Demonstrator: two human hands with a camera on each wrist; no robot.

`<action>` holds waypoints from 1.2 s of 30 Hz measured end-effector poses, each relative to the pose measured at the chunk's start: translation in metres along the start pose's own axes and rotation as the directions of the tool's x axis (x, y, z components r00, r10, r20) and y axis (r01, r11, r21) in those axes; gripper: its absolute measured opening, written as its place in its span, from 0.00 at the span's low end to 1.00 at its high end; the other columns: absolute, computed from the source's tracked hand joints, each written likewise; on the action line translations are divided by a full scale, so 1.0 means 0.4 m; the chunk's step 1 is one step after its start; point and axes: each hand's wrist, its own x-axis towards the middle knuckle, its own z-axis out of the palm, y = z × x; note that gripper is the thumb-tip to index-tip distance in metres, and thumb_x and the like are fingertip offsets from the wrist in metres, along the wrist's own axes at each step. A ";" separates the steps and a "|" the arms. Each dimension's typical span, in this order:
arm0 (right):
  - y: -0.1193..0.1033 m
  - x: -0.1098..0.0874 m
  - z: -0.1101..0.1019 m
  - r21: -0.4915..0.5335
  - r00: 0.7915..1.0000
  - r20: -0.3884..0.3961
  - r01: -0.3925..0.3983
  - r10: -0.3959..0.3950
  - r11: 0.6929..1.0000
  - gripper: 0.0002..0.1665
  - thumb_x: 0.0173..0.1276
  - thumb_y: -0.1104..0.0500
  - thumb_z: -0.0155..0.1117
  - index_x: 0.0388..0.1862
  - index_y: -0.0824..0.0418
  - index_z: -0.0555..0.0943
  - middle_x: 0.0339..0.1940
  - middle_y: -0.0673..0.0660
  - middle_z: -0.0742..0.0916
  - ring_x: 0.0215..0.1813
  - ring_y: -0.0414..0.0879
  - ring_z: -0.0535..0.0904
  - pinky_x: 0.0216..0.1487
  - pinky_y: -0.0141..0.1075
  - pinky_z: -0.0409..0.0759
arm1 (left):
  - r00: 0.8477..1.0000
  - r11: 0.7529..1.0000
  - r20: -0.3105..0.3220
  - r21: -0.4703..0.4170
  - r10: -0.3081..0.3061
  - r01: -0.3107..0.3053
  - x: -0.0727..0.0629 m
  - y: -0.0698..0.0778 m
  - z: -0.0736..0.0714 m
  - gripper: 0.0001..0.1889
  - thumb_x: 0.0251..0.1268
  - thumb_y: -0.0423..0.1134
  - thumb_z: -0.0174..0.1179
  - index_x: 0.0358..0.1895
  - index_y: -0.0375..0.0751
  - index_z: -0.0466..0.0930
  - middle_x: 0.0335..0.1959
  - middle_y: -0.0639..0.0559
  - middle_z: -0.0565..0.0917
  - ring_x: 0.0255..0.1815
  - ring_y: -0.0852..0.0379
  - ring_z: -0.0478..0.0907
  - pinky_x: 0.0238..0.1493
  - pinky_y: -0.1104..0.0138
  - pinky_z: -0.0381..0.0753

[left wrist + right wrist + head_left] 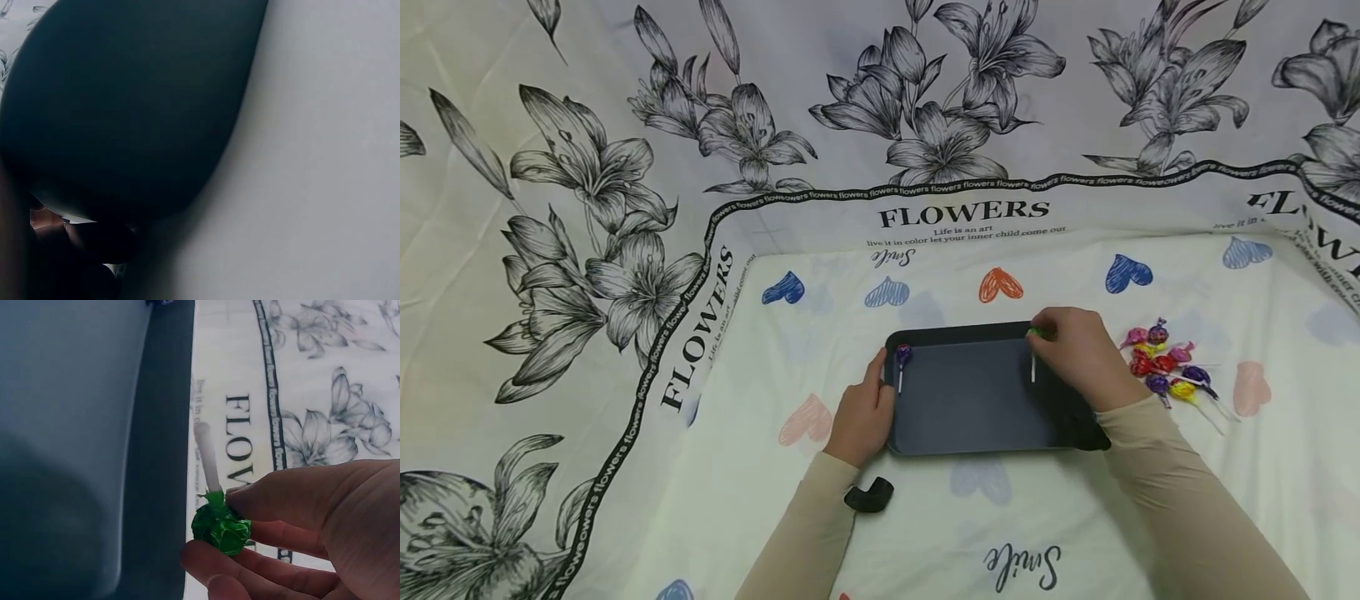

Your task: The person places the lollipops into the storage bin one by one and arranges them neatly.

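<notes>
A: Right hand first. What do you have?

B: From my end, the right hand (pixel 1078 350) pinches a green lollipop (pixel 220 531) by its wrapped candy, between thumb and fingers. White stick bare. The head view puts it at the far right corner of the dark grey tray (pixel 970 396), stick pointing back toward the person. Whether the stick touches the tray, I cannot tell.

A: Left?

B: Left hand (pixel 859 417) lies against the tray's left end, index finger along the outside of the rim. My left wrist feed is too dark there; I cannot tell whether the fingers are clamped on it. Hands well apart, tray between them.

A: Inside the tray?

B: I see one purple lollipop (pixel 903 356), near the far left corner, stick toward the person.

A: And outside?

B: A loose pile of wrapped lollipops (pixel 1165 363), just beyond the right wrist, right of the tray: red, pink, purple, yellow. Some overlap. All on a white cloth (pixel 752 492) printed with hearts, lilies and lettering. I note beige sleeves (pixel 808 529) on both arms.
</notes>
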 end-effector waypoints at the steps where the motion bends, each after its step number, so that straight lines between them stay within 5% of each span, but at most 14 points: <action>1: 0.000 0.002 0.004 0.002 1.000 0.002 0.003 -0.003 1.000 0.14 0.70 0.63 0.69 0.48 0.73 0.87 0.43 0.69 0.90 0.42 0.60 0.85 0.48 0.57 0.82 | 1.000 1.000 0.000 0.001 0.003 -0.003 0.000 0.001 0.000 0.33 0.75 0.38 0.43 0.83 0.44 0.60 0.19 0.55 0.72 0.17 0.58 0.65 0.23 0.62 0.65; 13: -0.005 0.024 0.066 0.006 0.999 0.046 0.029 -0.029 1.000 0.13 0.67 0.64 0.67 0.46 0.71 0.89 0.43 0.67 0.91 0.43 0.58 0.85 0.48 0.56 0.83 | 1.000 1.000 -0.004 0.002 0.010 -0.010 0.001 0.002 0.002 0.33 0.75 0.38 0.43 0.83 0.42 0.60 0.21 0.55 0.75 0.17 0.59 0.65 0.24 0.63 0.66; 22: -0.019 0.036 0.093 0.007 0.999 0.032 0.040 -0.040 0.999 0.08 0.65 0.63 0.66 0.38 0.67 0.89 0.32 0.59 0.89 0.35 0.53 0.81 0.43 0.51 0.80 | 1.000 1.000 0.006 0.004 0.003 -0.003 0.002 0.004 -0.001 0.33 0.75 0.38 0.43 0.83 0.43 0.60 0.21 0.55 0.75 0.17 0.59 0.66 0.24 0.62 0.66; 36: -0.050 0.055 0.140 0.031 0.997 0.041 0.067 -0.069 0.997 0.09 0.67 0.63 0.68 0.42 0.67 0.90 0.37 0.61 0.91 0.36 0.51 0.83 0.42 0.49 0.81 | 1.000 1.000 0.018 0.023 -0.009 0.008 0.004 0.006 -0.002 0.34 0.74 0.38 0.42 0.84 0.44 0.59 0.20 0.55 0.74 0.17 0.58 0.66 0.24 0.62 0.66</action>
